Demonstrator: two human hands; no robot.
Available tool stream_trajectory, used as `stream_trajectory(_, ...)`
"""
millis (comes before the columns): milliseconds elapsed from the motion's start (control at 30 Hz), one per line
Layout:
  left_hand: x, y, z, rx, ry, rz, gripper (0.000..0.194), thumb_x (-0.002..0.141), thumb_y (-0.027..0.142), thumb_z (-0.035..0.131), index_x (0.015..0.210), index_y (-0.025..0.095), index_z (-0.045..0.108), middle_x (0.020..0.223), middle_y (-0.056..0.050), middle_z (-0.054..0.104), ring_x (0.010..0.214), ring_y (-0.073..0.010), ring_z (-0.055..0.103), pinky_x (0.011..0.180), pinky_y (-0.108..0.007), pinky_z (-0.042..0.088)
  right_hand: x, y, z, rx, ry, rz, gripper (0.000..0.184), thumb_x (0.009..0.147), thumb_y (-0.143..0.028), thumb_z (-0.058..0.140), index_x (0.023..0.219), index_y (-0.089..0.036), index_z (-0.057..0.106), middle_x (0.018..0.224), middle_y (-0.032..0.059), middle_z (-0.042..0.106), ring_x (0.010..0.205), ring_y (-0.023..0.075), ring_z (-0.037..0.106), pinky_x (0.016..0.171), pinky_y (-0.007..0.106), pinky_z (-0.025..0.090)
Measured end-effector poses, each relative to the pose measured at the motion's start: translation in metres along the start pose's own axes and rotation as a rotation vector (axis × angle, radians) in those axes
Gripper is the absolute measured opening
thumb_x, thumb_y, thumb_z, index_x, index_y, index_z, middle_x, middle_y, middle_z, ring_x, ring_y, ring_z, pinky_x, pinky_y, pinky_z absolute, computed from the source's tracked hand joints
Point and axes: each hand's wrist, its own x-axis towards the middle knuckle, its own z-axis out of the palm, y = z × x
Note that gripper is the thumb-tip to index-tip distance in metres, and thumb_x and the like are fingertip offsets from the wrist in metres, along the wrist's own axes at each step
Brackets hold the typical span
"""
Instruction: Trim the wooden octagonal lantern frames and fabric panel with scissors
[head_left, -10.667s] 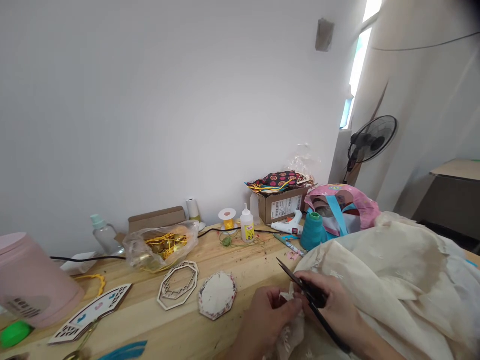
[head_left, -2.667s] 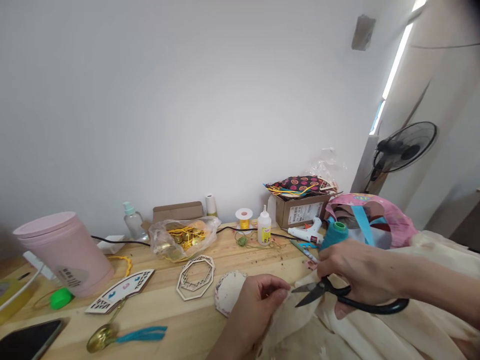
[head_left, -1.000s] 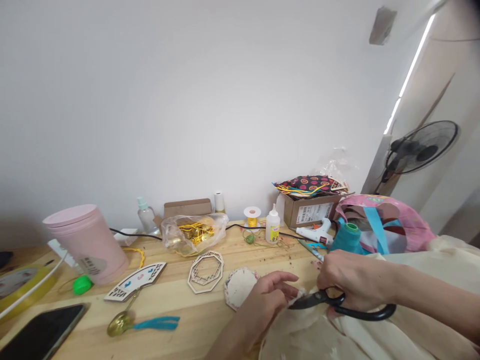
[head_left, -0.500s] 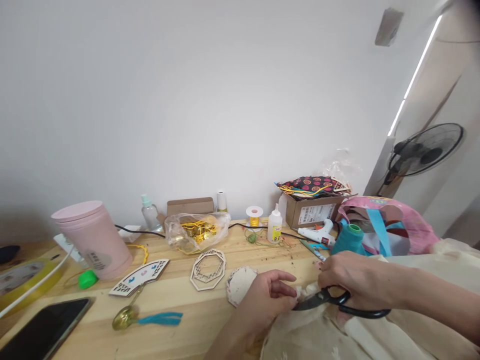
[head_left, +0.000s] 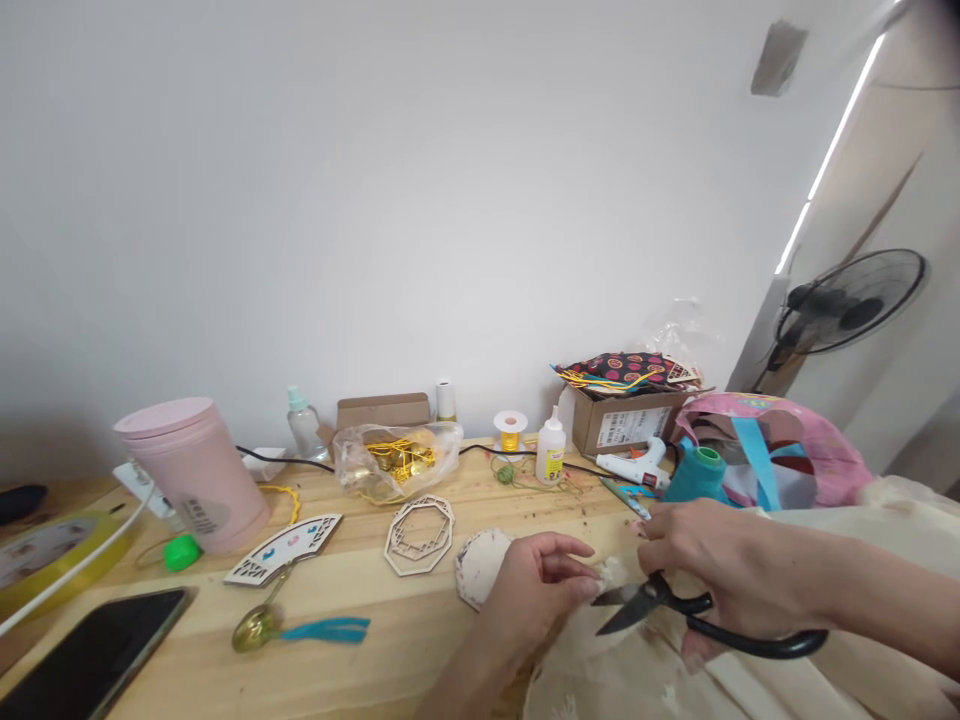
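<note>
My right hand (head_left: 720, 570) is closed around the black handles of a pair of scissors (head_left: 646, 603). The blades point left and stand apart, over cream cloth (head_left: 592, 660) with small raised white motifs. My left hand (head_left: 544, 580) pinches the cloth's edge between thumb and fingertips, just left of the blade tips. A ruffled bit of cloth edge shows between the two hands. Behind my left wrist lies a pale octagonal piece (head_left: 480, 565), partly covered. The bulk of the cloth spreads to the right, beneath my right forearm.
Glue bottle (head_left: 551, 455), hot glue gun (head_left: 636, 466), teal thread cone (head_left: 697, 478) and cardboard box (head_left: 622, 425) stand behind my hands. Leftward are wooden octagonal frames (head_left: 420, 537), a fan-shaped piece (head_left: 285, 550), a brass bell-like ornament (head_left: 255, 630), a phone (head_left: 97, 650) and a pink canister (head_left: 196, 480).
The scissor blades, nearly closed on the cloth half a second ago, are now apart. My right hand has shifted slightly right; my left keeps its pinch. Earlier, the scissors pointed up and away.
</note>
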Motion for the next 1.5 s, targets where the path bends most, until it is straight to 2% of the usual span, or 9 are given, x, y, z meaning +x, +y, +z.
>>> stream_trajectory(233, 0.002, -0.005, 0.002, -0.080, -0.003, 0.031, 0.031, 0.044, 0.020, 0.079, 0.071, 0.012, 0.066, 0.061, -0.004, 0.069, 0.054, -0.0121, 0.058, 0.057, -0.023, 0.041, 0.005, -0.009, -0.009, -0.130, 0.016, 0.011, 0.031, 0.059, -0.047, 0.063, 0.073, -0.020, 0.062, 0.071, 0.0060, 0.062, 0.065, 0.0224, 0.057, 0.048, 0.027, 0.028)
stream_trajectory(333, 0.001, -0.005, 0.003, -0.129, -0.020, 0.026, 0.032, 0.042, 0.019, 0.080, 0.070, 0.012, 0.066, 0.060, -0.004, 0.069, 0.054, -0.0120, 0.058, 0.058, -0.023, 0.041, 0.008, -0.010, -0.008, -0.136, 0.025, -0.015, 0.030, 0.060, -0.047, 0.062, 0.075, -0.021, 0.062, 0.071, 0.0058, 0.062, 0.065, 0.0221, 0.057, 0.047, 0.027, 0.028)
stream_trajectory(533, -0.001, -0.005, 0.005, -0.091, -0.040, -0.013, 0.037, 0.039, 0.023, 0.080, 0.072, 0.012, 0.067, 0.059, -0.004, 0.068, 0.052, -0.0122, 0.057, 0.054, -0.023, 0.040, 0.014, -0.012, -0.003, -0.131, 0.018, -0.093, 0.033, 0.061, -0.050, 0.058, 0.078, -0.023, 0.064, 0.069, 0.0053, 0.063, 0.062, 0.0214, 0.057, 0.046, 0.026, 0.024)
stream_trajectory(733, -0.001, -0.007, 0.008, -0.126, -0.072, -0.018, 0.037, 0.040, 0.021, 0.080, 0.073, 0.012, 0.067, 0.056, -0.002, 0.066, 0.049, -0.0099, 0.055, 0.052, -0.022, 0.039, 0.016, -0.013, -0.003, -0.139, -0.015, -0.085, 0.037, 0.063, -0.054, 0.053, 0.075, -0.021, 0.064, 0.065, 0.0047, 0.063, 0.053, 0.0190, 0.057, 0.041, 0.026, 0.020)
stream_trajectory(1233, -0.001, -0.010, 0.009, -0.142, -0.066, -0.033, 0.039, 0.037, 0.022, 0.081, 0.072, 0.012, 0.067, 0.055, -0.002, 0.066, 0.050, -0.0119, 0.058, 0.053, -0.023, 0.041, 0.016, -0.013, -0.001, -0.133, -0.032, -0.119, 0.031, 0.065, -0.049, 0.054, 0.069, -0.020, 0.066, 0.059, 0.0074, 0.068, 0.053, 0.0198, 0.061, 0.042, 0.025, 0.023)
stream_trajectory(1500, -0.002, -0.007, 0.012, -0.172, -0.082, -0.033, 0.041, 0.034, 0.024, 0.082, 0.071, 0.011, 0.067, 0.056, -0.003, 0.065, 0.052, -0.0119, 0.058, 0.056, -0.024, 0.042, 0.017, -0.018, -0.006, -0.161, -0.077, -0.107, 0.026, 0.064, -0.045, 0.059, 0.065, -0.020, 0.067, 0.056, 0.0079, 0.068, 0.052, 0.0200, 0.061, 0.040, 0.025, 0.019)
